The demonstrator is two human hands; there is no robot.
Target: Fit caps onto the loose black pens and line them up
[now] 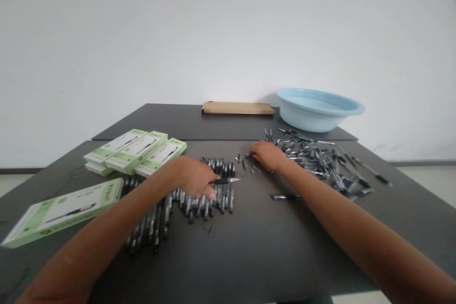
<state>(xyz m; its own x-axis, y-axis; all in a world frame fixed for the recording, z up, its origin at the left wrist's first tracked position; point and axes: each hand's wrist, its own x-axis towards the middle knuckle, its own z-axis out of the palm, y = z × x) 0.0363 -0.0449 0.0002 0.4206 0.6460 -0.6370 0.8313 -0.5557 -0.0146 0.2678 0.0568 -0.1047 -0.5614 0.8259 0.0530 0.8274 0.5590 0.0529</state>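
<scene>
My left hand (pixel 198 178) is closed round a pen (pixel 225 181) whose pointed silver tip sticks out to the right. Beneath that hand lie rows of pens (pixel 209 205), laid side by side on the dark table (pixel 245 256). My right hand (pixel 268 154) reaches down to the tabletop by some small pen tips (pixel 244 164), fingers bent and pressed together. Whatever its fingertips pinch, if anything, is hidden. A loose heap of clear and black pen parts (pixel 320 161) spreads behind and right of my right hand. One pen cap (pixel 285 197) lies close to my right forearm.
Several green and white pen boxes (pixel 137 152) lie at the left, with a single box (pixel 66 209) nearer me. A light blue basin (pixel 313 109) stands at the back right. Flat brown cardboard (pixel 238 108) rests by the wall. A seam crosses the tables.
</scene>
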